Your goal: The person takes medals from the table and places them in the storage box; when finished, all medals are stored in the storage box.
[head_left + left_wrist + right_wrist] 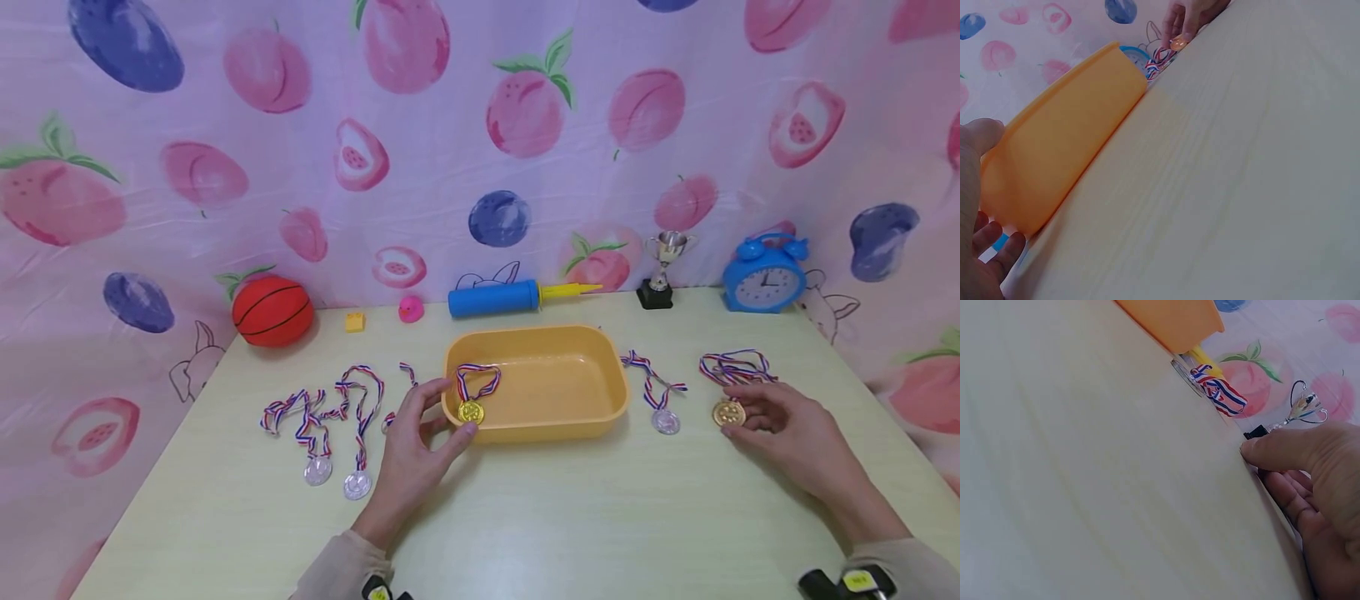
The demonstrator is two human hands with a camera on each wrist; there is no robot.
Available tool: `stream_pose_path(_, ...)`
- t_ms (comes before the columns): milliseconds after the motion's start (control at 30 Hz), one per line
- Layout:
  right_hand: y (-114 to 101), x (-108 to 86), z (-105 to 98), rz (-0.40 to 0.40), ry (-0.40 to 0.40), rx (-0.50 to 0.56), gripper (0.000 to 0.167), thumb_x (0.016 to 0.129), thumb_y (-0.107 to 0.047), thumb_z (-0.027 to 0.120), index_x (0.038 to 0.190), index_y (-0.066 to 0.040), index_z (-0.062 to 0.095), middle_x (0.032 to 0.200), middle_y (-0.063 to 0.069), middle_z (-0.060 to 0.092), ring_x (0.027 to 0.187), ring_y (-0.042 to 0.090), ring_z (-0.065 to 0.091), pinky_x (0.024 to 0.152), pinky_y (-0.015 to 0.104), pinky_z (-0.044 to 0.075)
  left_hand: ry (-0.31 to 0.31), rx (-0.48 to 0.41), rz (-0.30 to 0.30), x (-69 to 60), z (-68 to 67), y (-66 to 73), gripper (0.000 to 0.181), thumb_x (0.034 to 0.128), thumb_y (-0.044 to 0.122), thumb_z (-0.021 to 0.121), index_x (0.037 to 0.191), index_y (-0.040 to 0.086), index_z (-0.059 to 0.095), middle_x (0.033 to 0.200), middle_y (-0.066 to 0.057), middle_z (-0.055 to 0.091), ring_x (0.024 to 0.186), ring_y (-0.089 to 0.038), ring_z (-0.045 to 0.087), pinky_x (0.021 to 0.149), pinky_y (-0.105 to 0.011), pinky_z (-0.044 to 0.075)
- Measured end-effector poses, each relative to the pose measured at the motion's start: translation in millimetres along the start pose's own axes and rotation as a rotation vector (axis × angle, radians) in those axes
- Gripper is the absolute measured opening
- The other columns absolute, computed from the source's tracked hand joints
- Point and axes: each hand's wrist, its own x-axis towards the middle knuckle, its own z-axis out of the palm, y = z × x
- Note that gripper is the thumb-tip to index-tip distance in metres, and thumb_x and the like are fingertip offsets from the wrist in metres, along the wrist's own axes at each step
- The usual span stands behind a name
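Note:
My left hand [420,446] grips the left front corner of a yellow-orange plastic basin [562,429], thumb at the front rim and fingers along the left end. Inside that basin lies a gold medal [471,412], its striped ribbon looped behind it. At the right of the table, my right hand [787,429] pinches another gold medal [728,412] between thumb and fingers; its striped ribbon [738,367] is bunched behind. In the right wrist view, the hand [1310,481] hides this medal. A silver medal [665,421] lies between the basin and my right hand.
Left of the basin lie silver medals [357,484] with tangled ribbons, one partly behind my left hand. Along the back stand a red basketball [272,311], yellow block [355,322], pink duck [411,309], blue pump [495,298], trophy cup [663,258] and blue alarm clock [767,279].

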Motion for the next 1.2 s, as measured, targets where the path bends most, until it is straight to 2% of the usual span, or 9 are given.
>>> stream_pose_path(200, 3.6, -0.1, -2.1, 0.009, 0.006, 0.015, 0.059, 0.094, -0.013, 0.092, 0.148, -0.003, 0.069, 0.127, 0.021, 0.076, 0.088, 0.001, 0.072, 0.074, 0.013, 0.059, 0.0, -0.009, 0.001, 0.2, 0.3, 0.3, 0.071, 0.0969, 0.017, 0.09, 0.158, 0.011, 0.054, 0.159, -0.01, 0.056, 0.146, -0.027, 0.058, 0.111, -0.034, 0.06)
stream_pose_path(467, 6.1, -0.6, -5.7, 0.035, 0.025, 0.028, 0.061, 0.097, -0.026, 0.091, 0.152, -0.01, 0.069, 0.12, 0.008, 0.078, 0.09, 0.003, 0.073, 0.077, 0.012, 0.06, -0.006, -0.01, 0.014, 0.4, 0.0, 0.4, 0.072, 0.0972, 0.022, 0.09, 0.159, 0.01, 0.054, 0.159, -0.012, 0.056, 0.146, -0.03, 0.059, 0.11, -0.035, 0.06)
stream_pose_path(600, 7.9, -0.4, -6.3, 0.0, 0.034, 0.083, 0.059, 0.097, -0.019, 0.09, 0.151, -0.009, 0.069, 0.116, -0.004, 0.078, 0.09, 0.002, 0.075, 0.078, 0.012, 0.061, -0.005, -0.014, 0.017, 0.3, -0.2, -0.1, 0.072, 0.0971, 0.02, 0.09, 0.158, 0.01, 0.054, 0.159, -0.012, 0.056, 0.146, -0.03, 0.059, 0.11, -0.035, 0.06)
stream_pose_path(800, 8.3, 0.6, -6.0, -0.058, 0.035, 0.2, 0.057, 0.096, -0.002, 0.087, 0.149, 0.001, 0.064, 0.111, -0.007, 0.079, 0.093, -0.001, 0.077, 0.081, 0.012, 0.062, -0.004, -0.012, 0.007, 0.0, -0.2, 0.2, 0.071, 0.0973, 0.019, 0.09, 0.158, 0.011, 0.054, 0.158, -0.011, 0.056, 0.146, -0.028, 0.059, 0.11, -0.034, 0.06)
stream_pose_path(1000, 7.4, 0.6, -6.9, -0.035, 0.05, 0.225, 0.057, 0.096, -0.001, 0.087, 0.145, 0.002, 0.058, 0.109, -0.015, 0.077, 0.093, -0.003, 0.076, 0.082, 0.011, 0.061, -0.005, -0.01, 0.003, 0.1, -0.1, 0.6, 0.071, 0.0974, 0.019, 0.09, 0.158, 0.011, 0.054, 0.158, -0.011, 0.057, 0.145, -0.028, 0.059, 0.111, -0.035, 0.06)
stream_pose_path(1200, 5.4, 2.6, -10.1, -0.001, 0.056, 0.291, 0.055, 0.098, -0.003, 0.086, 0.147, 0.0, 0.061, 0.113, -0.013, 0.078, 0.097, -0.003, 0.076, 0.085, 0.012, 0.061, 0.003, 0.0, -0.008, 0.4, 0.2, 0.9, 0.07, 0.0977, 0.018, 0.089, 0.158, 0.012, 0.055, 0.158, -0.009, 0.057, 0.144, -0.026, 0.059, 0.112, -0.038, 0.059)
